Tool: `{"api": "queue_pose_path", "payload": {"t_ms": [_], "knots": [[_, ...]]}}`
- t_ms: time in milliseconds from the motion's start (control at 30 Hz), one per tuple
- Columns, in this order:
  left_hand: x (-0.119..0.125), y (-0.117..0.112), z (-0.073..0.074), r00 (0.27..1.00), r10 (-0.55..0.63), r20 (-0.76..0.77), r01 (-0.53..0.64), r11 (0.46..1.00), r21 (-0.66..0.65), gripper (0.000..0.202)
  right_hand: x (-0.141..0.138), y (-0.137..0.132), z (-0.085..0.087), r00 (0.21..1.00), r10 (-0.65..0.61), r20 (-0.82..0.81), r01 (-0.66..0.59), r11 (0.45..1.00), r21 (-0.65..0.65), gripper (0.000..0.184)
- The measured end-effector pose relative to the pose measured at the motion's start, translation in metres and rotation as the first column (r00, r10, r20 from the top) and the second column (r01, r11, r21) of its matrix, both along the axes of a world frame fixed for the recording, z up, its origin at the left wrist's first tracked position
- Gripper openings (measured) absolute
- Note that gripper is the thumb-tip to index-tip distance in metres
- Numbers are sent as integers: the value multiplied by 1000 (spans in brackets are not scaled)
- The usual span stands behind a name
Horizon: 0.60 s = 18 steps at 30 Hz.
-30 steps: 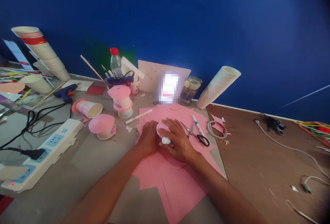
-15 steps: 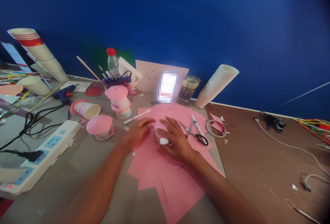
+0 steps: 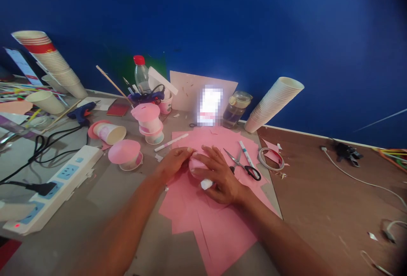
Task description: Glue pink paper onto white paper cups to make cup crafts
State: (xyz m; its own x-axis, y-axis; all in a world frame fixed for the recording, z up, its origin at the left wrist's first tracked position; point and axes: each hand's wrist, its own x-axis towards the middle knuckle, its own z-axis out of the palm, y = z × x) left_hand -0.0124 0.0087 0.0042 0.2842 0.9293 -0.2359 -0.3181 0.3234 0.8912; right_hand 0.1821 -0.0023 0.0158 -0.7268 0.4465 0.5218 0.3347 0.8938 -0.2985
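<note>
Both my hands rest on a pile of pink paper sheets [image 3: 219, 229] in the middle of the table. My left hand [image 3: 174, 162] presses against the left side of a small pink-covered cup [image 3: 195, 165]. Over the cup's right side lies my right hand [image 3: 219, 174], which also grips a white marker [image 3: 206, 184] under the fingers. Scissors with black handles [image 3: 243, 165] and a white pen [image 3: 246, 152] lie on the paper just right of my right hand.
Pink-topped paper cups [image 3: 124, 154] [image 3: 148, 121] stand to the left, near a white power strip [image 3: 47, 191] and a blue glue gun [image 3: 82, 112]. Tilted stacks of paper cups [image 3: 273, 104] [image 3: 51, 64] lean at the back. A glass jar [image 3: 237, 108], bottle [image 3: 140, 74] and cables [image 3: 359, 178] lie around.
My left hand drew back from the pink cup half a second ago and has come back to its left side. My right hand stayed on the cup with the marker.
</note>
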Motion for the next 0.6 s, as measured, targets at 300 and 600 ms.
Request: {"api": "queue_pose_path", "payload": {"t_ms": [300, 600], "knots": [[-5, 1, 4, 998, -8, 60, 11, 999, -39, 23, -3, -5, 5, 999, 37, 37, -37, 999, 5, 38], [-7, 0, 11, 995, -34, 90, 37, 999, -32, 23, -4, -3, 5, 998, 49, 42, -50, 999, 8, 39]]}}
